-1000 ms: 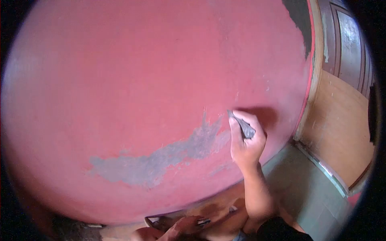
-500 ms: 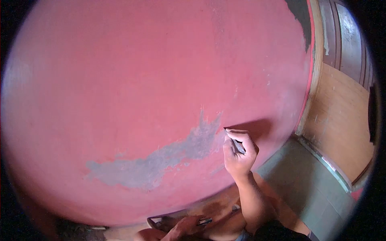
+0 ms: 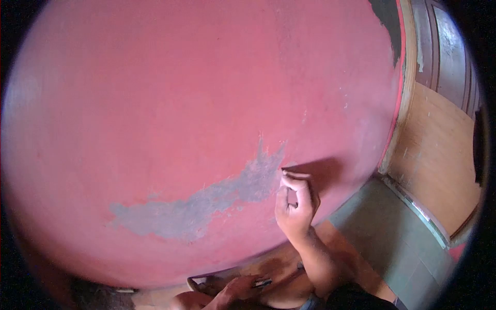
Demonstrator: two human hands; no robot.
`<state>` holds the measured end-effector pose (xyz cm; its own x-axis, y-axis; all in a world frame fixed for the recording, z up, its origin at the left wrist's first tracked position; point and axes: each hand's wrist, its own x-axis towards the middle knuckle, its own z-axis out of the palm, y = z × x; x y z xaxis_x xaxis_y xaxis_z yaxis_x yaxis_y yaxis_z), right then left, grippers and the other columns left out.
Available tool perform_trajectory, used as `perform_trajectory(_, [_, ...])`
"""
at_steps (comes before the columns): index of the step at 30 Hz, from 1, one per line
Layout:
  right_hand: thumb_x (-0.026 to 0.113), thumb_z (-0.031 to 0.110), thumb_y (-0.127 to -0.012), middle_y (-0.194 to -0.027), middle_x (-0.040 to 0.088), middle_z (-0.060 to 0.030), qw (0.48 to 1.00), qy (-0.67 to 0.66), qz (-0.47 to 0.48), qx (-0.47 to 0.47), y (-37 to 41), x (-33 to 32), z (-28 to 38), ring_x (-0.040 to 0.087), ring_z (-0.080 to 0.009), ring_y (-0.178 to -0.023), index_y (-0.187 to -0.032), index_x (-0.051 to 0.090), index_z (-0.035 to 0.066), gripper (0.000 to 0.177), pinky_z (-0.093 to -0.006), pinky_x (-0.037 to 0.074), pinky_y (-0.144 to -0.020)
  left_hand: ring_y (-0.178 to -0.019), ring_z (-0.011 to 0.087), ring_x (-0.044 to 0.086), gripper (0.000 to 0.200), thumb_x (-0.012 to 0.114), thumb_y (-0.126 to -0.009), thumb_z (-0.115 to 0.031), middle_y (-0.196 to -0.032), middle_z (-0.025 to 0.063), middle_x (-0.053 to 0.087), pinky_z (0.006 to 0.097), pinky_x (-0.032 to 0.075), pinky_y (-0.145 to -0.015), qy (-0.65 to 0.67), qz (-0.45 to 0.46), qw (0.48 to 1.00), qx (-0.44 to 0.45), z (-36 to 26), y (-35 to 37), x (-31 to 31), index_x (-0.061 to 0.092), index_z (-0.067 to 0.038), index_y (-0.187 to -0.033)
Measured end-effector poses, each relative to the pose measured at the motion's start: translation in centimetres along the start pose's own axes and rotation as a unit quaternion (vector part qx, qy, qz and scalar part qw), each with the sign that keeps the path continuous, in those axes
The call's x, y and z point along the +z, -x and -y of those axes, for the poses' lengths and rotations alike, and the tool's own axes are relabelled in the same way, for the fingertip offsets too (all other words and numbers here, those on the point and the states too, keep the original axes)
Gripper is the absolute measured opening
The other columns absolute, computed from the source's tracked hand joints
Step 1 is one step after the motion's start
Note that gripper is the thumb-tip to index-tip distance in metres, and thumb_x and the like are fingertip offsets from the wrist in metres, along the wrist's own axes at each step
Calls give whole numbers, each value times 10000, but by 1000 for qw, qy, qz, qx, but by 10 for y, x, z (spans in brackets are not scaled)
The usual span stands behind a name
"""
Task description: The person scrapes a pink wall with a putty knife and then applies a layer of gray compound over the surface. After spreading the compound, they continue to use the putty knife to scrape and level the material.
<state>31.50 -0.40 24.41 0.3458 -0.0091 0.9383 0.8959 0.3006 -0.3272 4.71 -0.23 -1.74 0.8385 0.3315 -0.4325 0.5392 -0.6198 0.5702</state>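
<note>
A pink-painted wall fills most of the view, with a ragged grey bare patch across its lower part. My right hand is closed beside the patch's right end, fingers curled around a thin scraper-like tool. Only a dark tip of the tool shows at the wall, and the fingers hide the rest. Low in the view, my left hand rests near my legs, its fingers curled around a small dark and light object I cannot make out.
A curved-rimmed object lies beside my left hand. On the right are a wooden panel, a wooden door frame and grey-green floor tiles. Another dark bare patch marks the wall's upper right.
My right hand has moved slightly left and down along the wall, and its fingers have turned so the tool is more hidden. My left hand stays in nearly the same place.
</note>
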Motion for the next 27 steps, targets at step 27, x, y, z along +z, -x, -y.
perform_trajectory(27, [716, -84, -915, -1020, 761, -141, 996, -12, 7, 90, 0, -4, -7, 743, -320, -889, -1085, 716, 22, 200, -407, 565, -775, -1274, 397, 704, 659, 649, -1024, -532, -1405, 186, 727, 491, 550, -1090, -6, 22, 999, 26, 19, -1, 4, 584, -177, -1575])
